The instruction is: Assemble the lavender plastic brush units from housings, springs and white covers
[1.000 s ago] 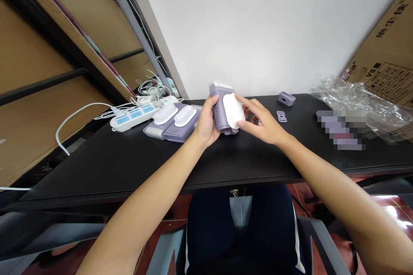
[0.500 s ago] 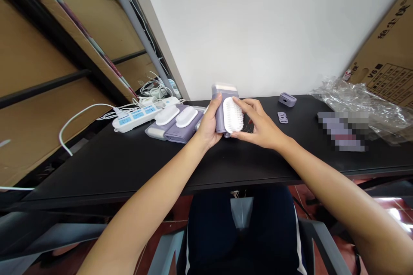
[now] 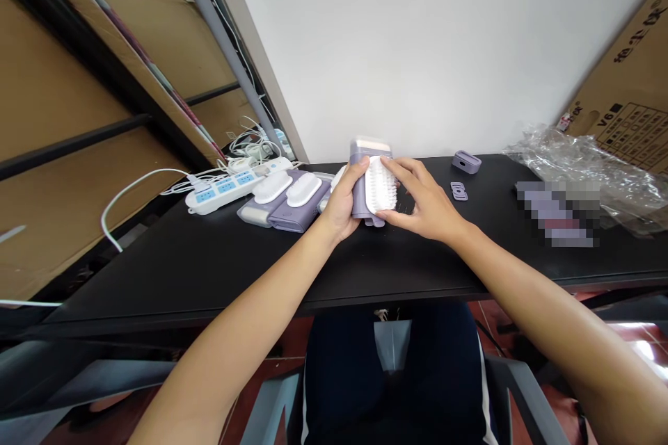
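Observation:
My left hand [image 3: 343, 207] is wrapped round a purple handheld device [image 3: 360, 200] with a pale, see-through top end, held up over the table. On its face sits a white oval brush head [image 3: 380, 184], bristles turned to the right. My right hand [image 3: 433, 203] pinches that brush head at its upper and lower edges with fingers and thumb. Left of my hands lie two similar purple devices [image 3: 296, 214], each with a white oval pad [image 3: 304, 190]; more pale parts behind my left hand are partly hidden.
The black table [image 3: 407, 264] meets a white wall. A power strip [image 3: 224, 188] with tangled white cables lies left. At right are a purple oval cap [image 3: 466, 161], a small flat purple piece [image 3: 458, 191], clear plastic wrap [image 3: 589, 174], a blurred-out item and a cardboard box [image 3: 626, 90].
The view has shifted slightly. The device in my left hand has turned a little more upright, and the fingers of my right hand stay on the brush head's edges.

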The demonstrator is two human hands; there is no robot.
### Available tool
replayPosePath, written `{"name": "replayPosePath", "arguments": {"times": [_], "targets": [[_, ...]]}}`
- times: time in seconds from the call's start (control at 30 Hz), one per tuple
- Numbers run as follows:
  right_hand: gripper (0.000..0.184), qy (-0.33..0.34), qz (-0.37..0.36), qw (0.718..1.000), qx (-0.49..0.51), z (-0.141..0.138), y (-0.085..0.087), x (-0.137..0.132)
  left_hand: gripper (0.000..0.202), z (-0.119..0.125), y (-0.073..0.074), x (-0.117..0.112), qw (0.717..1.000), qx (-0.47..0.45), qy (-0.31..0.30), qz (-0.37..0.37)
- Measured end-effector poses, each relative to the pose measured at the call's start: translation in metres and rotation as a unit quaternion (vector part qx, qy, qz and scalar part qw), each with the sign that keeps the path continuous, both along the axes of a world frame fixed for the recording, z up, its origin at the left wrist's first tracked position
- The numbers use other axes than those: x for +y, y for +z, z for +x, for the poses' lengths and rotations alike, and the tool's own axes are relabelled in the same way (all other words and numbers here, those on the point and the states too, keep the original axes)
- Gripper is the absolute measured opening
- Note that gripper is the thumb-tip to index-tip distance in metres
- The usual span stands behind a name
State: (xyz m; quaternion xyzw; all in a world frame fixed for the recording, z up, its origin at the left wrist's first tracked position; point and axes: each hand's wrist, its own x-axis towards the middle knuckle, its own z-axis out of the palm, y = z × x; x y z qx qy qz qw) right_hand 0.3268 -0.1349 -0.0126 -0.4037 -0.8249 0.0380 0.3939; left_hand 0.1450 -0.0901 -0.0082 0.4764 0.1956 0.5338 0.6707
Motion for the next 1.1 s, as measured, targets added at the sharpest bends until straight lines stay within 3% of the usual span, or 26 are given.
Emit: {"name": "replayPosePath", "arguments": {"times": [0.2,0.53,0.83,1.1], "targets": [[0.102,0.013,-0.017,1.0,-0.009,-0.0003,-0.0014,0.0006,0.044,0.0006,0.0001,-0.0023,1.0,0.015,0.007,-0.012],[0.139,-0.006,0.012,0.999,-0.049,0.0055,0.0017,0.0037,0.043,-0.0022,-0.0033,-0.0062,0.997,0.044,-0.056,-0.015],[0.141,-0.019,0.032,0.997,-0.06,0.0056,0.0031,0.0025,0.046,-0.004,-0.0034,-0.0065,0.997,0.057,-0.045,-0.002],[0.131,-0.033,0.056,0.995,-0.07,0.0053,0.0032,-0.0004,0.043,-0.0026,-0.0045,-0.0068,0.997,0.047,-0.057,-0.005]]}}
